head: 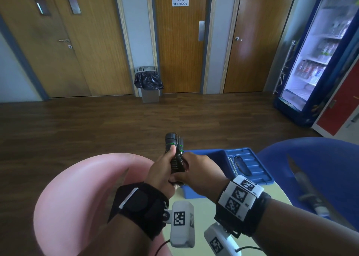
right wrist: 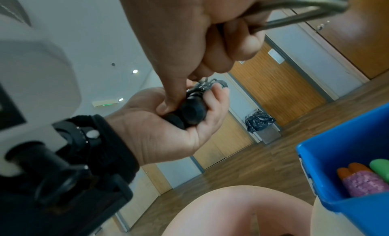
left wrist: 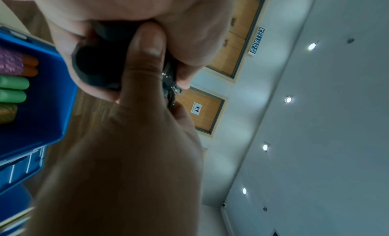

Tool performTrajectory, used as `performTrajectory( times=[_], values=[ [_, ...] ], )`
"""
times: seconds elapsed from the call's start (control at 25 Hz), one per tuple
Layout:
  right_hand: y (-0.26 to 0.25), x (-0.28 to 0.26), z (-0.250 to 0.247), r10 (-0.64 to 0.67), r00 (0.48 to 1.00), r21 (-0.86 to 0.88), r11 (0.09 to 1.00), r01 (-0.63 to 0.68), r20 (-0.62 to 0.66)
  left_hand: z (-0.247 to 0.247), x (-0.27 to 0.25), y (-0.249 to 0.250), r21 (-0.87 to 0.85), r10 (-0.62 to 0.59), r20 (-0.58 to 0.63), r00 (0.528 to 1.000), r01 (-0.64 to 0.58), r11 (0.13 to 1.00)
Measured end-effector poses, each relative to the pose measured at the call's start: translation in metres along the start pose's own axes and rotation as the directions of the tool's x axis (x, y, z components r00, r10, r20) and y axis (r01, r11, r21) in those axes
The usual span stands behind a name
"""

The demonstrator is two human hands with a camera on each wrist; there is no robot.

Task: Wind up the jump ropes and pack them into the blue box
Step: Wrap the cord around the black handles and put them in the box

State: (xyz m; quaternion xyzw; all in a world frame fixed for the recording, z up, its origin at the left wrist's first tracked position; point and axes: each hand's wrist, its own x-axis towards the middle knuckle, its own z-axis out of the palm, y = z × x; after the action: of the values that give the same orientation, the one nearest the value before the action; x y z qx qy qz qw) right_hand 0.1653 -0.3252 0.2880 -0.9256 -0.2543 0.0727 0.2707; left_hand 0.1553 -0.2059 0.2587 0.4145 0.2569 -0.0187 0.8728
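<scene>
Two black jump rope handles [head: 175, 154] with green rings stand side by side, upright, in front of me. My left hand [head: 165, 170] grips them around their lower half. My right hand [head: 200, 170] is against them, thumb pressing near the handle butts [right wrist: 191, 113], while its fingers curl round a loop of grey cord [right wrist: 315, 0]. The blue box [head: 215, 154] stands open on the table just behind my hands, its lid [head: 252, 166] laid back to the right. Inside the box lie green, orange and purple handles [right wrist: 362, 183].
The pale round table [head: 204, 213] is below my wrists. A pink chair [head: 81, 193] is at its left and a blue chair [head: 320, 168] at its right. Across the wood floor stand a lined bin [head: 148, 84] and a drinks fridge [head: 318, 51].
</scene>
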Motion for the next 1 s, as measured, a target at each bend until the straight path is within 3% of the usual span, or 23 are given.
performTrajectory(
  times=[0.16,0.24,0.48,0.76,1.0],
  values=[
    [0.003,-0.011,-0.008,-0.095,0.991,-0.083,0.991,0.102,0.091,0.002,-0.004,0.005,-0.054,-0.038,-0.018,0.999,0.037,0.998],
    [0.005,-0.013,-0.017,-0.126,0.987,-0.167,0.976,0.142,0.104,0.005,-0.008,0.007,-0.092,-0.068,0.049,0.996,0.072,0.993],
    [0.012,-0.019,-0.034,-0.196,0.980,-0.260,0.949,0.180,-0.035,0.014,-0.037,0.021,-0.151,-0.081,0.289,0.954,0.129,0.980],
    [0.016,-0.023,-0.045,-0.322,0.941,-0.237,0.927,0.290,-0.107,0.027,-0.041,0.021,-0.170,-0.006,0.408,0.913,0.083,0.982],
    [0.023,-0.020,-0.040,-0.298,0.947,-0.028,0.955,0.297,-0.119,0.042,-0.037,0.013,-0.260,0.065,0.327,0.943,0.024,0.965]
  ],
)
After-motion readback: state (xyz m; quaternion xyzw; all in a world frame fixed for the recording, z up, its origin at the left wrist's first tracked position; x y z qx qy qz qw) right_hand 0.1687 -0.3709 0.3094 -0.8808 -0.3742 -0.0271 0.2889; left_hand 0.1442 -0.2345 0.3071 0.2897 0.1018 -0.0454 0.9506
